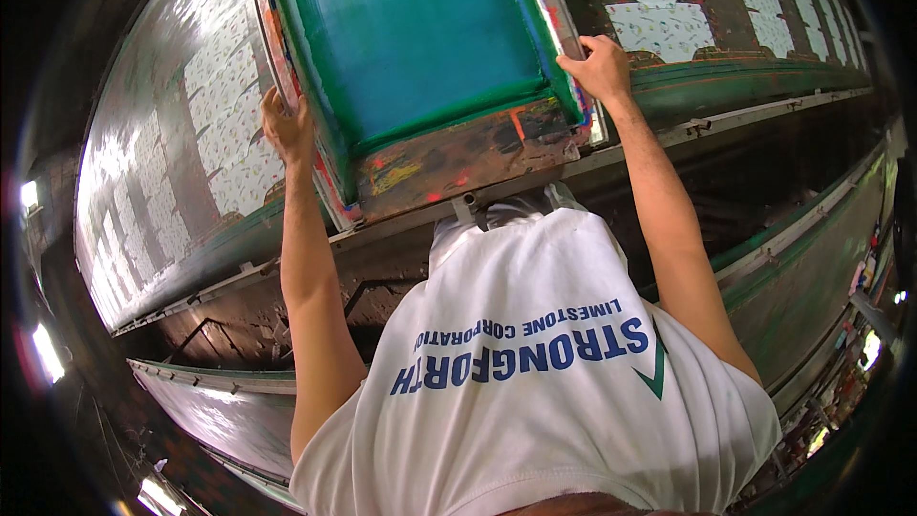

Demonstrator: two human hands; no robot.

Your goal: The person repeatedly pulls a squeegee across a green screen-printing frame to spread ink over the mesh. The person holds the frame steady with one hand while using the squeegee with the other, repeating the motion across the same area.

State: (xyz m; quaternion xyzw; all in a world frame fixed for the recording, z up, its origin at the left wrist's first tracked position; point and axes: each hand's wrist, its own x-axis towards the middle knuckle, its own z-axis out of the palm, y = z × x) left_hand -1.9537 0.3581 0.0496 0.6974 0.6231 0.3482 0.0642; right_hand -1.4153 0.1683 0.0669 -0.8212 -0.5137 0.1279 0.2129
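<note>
A screen printing frame with a teal mesh and thick green ink along its inner edges lies over the long table in front of me. My left hand is closed on its left side rail, fingers bent round the edge. On the opposite rail, my right hand grips with the thumb on the inner side; part of its fingers is hidden. The frame's near end is a board smeared with brown, red, yellow and orange ink. What lies beneath the frame is hidden.
Printed white fabric pieces lie in rows along the dark table, on both sides of the frame. A metal rail runs along its near edge. Behind me stands another long table; clutter shows at far right.
</note>
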